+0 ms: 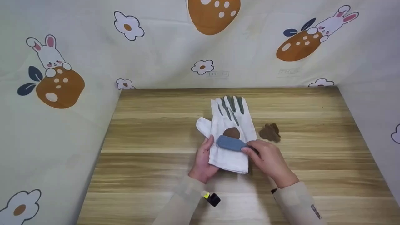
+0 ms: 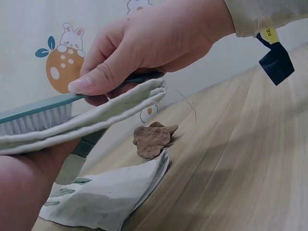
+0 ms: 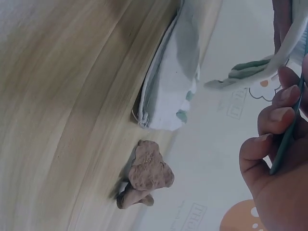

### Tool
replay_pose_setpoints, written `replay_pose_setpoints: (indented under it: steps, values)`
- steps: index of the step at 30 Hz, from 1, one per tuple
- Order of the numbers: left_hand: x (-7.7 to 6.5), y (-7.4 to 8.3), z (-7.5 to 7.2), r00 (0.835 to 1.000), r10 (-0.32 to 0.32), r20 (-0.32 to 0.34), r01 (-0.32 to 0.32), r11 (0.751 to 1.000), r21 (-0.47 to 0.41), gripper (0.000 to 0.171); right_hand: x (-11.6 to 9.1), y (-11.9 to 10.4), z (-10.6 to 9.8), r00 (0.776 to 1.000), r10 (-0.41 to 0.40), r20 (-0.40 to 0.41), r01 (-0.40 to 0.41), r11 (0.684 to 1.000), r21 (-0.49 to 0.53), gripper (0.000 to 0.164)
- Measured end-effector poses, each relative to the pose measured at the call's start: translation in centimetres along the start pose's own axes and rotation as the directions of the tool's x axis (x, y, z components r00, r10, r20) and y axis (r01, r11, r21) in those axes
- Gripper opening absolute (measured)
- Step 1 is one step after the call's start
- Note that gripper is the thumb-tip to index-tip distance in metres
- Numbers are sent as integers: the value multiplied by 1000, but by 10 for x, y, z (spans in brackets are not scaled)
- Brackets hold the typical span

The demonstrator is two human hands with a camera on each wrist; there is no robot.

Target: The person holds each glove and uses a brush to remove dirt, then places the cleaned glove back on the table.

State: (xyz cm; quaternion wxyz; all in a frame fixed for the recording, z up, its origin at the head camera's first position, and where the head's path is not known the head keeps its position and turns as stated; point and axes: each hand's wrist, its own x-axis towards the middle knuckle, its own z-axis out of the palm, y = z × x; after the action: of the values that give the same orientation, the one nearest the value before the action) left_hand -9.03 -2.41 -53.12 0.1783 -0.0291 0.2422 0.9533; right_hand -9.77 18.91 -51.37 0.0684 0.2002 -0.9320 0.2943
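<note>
My left hand (image 1: pixel 203 161) holds a white work glove (image 1: pixel 229 161) with grey-green strips by its left edge, thumb at the side and fingers hidden underneath. A round brown patch (image 1: pixel 231 132) marks the glove's face. My right hand (image 1: pixel 271 159) grips the dark handle of a blue-grey brush (image 1: pixel 230 143). In the left wrist view, the brush's pale bristles (image 2: pixel 45 118) face down against the raised glove. A second white glove (image 2: pixel 110 195) lies on the table below, seen also in the right wrist view.
A lumpy brown clay-like piece (image 1: pixel 270 132) sits on the wood-grain table (image 1: pixel 150 140), right of the gloves. Cloth walls (image 1: pixel 165 56) printed with rabbits and flowers rise behind and on both sides. A black strap end (image 1: pixel 213 199) hangs by the left sleeve.
</note>
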Motion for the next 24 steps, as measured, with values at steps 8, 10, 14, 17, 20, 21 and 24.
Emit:
replay_pose_setpoints:
  steps: [8,10,14,17,20,21,24]
  values:
    - [-1,1,0,1000,4,7,-4,1000,20,45,-3,7,-4,1000,-6,-18,6,1000,-26,19]
    - [-1,1,0,1000,2,16,-2,1000,19,44,-4,8,-5,1000,-1,-19,1,1000,-19,19]
    - [-3,2,-1,999,8,31,-8,1000,14,45,-6,10,-6,1000,3,-11,-3,1000,-5,20]
    - [-5,2,-2,999,5,39,-5,1000,9,46,-7,11,-7,1000,16,5,-17,1000,6,22]
    - [-5,3,-2,1000,1,30,-1,1000,0,44,-9,13,-9,999,50,16,-50,999,7,25]
    - [-5,4,-2,1000,3,27,-3,1000,3,44,-9,13,-10,998,63,18,-63,998,6,26]
    - [-5,6,-2,1000,7,16,-8,1000,16,42,-10,14,-12,997,80,22,-81,997,8,28]
